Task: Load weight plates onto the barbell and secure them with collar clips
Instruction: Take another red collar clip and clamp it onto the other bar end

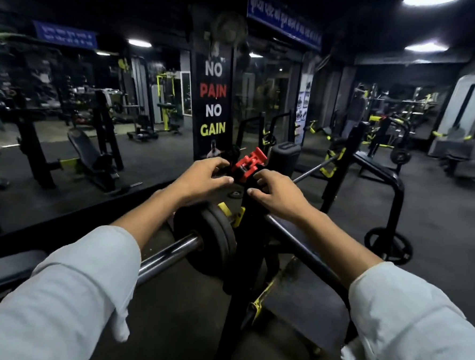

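A red collar clip (249, 163) sits between my two hands at chest height, above the rack upright. My left hand (203, 177) grips its left side with curled fingers. My right hand (278, 193) holds its right side. Below them the chrome barbell sleeve (167, 255) runs from lower left toward the rack, carrying two black weight plates (209, 238) pushed against the inner end. No clip is visible on the sleeve outside the plates.
A black rack upright (247, 252) with yellow hooks stands right of the plates. A bench rail (304, 248) runs to the lower right. Another plate (389, 244) leans on a frame at right. A mirror wall and banner (214, 103) face me.
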